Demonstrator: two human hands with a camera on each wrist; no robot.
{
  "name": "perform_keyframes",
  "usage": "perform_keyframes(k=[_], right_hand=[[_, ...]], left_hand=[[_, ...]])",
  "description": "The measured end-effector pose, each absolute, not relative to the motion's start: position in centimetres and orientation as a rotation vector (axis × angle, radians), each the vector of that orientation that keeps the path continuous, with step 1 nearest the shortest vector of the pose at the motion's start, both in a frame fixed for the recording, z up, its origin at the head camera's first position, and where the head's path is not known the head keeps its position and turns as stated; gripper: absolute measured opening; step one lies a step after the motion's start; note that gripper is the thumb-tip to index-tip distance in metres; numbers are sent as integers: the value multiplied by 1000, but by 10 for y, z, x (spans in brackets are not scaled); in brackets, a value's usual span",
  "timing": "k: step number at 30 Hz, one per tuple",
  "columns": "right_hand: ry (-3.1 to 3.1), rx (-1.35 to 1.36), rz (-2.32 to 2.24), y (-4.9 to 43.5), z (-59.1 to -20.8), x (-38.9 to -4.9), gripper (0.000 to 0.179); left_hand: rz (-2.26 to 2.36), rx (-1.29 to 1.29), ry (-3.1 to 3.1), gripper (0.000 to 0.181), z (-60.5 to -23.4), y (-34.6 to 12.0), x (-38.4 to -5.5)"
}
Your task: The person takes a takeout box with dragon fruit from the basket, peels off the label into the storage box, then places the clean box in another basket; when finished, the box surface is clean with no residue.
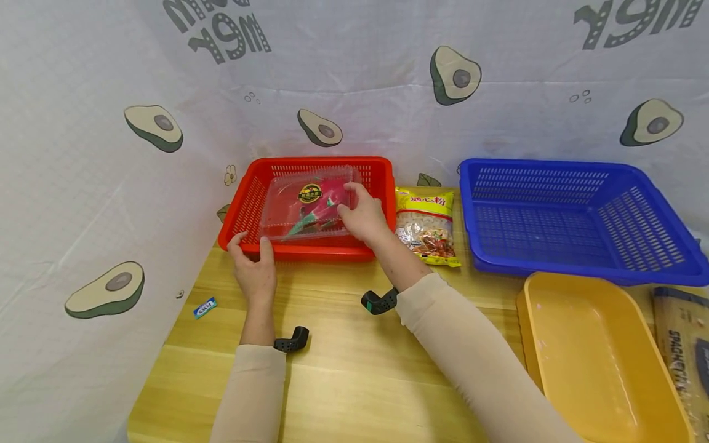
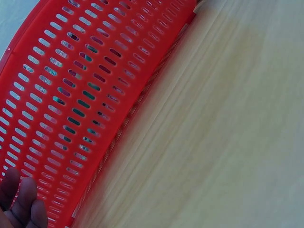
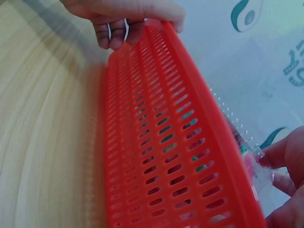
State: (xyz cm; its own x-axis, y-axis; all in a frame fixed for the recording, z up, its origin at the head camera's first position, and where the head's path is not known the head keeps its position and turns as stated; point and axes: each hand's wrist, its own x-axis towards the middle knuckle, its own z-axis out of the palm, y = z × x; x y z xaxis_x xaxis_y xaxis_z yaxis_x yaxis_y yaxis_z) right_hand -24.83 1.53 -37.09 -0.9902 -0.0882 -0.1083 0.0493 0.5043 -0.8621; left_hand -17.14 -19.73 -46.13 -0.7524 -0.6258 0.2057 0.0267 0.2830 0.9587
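Observation:
A clear plastic fruit box [image 1: 282,197] with a round black-and-gold label lies tilted in the red basket [image 1: 310,251]. Pink and green things show through its lid; whether they lie inside or under it is hard to tell. At the box's right edge my right hand [image 1: 365,215] pinches the plastic between thumb and fingers. My left hand [image 1: 256,271] is at the basket's front left rim, thumb and forefinger spread, the thumb close to the box's near corner. In the right wrist view the left hand's other fingers [image 3: 116,33] hang loosely outside the basket wall.
A yellow-edged pasta bag [image 1: 426,227] stands between the red basket and a blue basket [image 1: 526,240]. At the right are a yellow tub [image 1: 581,344] and a spaghetti pack [image 1: 684,357]. A small blue-and-white packet [image 1: 205,307] lies at the table's left edge. Printed cloth hangs behind.

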Motion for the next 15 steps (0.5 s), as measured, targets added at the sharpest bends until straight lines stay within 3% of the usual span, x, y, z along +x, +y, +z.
perform_keyframes(k=[15], right_hand=[[2761,-89,-1482,44,-329,-208,52]], left_hand=[[-1533,536,-1993,50,-460,-197,-170]])
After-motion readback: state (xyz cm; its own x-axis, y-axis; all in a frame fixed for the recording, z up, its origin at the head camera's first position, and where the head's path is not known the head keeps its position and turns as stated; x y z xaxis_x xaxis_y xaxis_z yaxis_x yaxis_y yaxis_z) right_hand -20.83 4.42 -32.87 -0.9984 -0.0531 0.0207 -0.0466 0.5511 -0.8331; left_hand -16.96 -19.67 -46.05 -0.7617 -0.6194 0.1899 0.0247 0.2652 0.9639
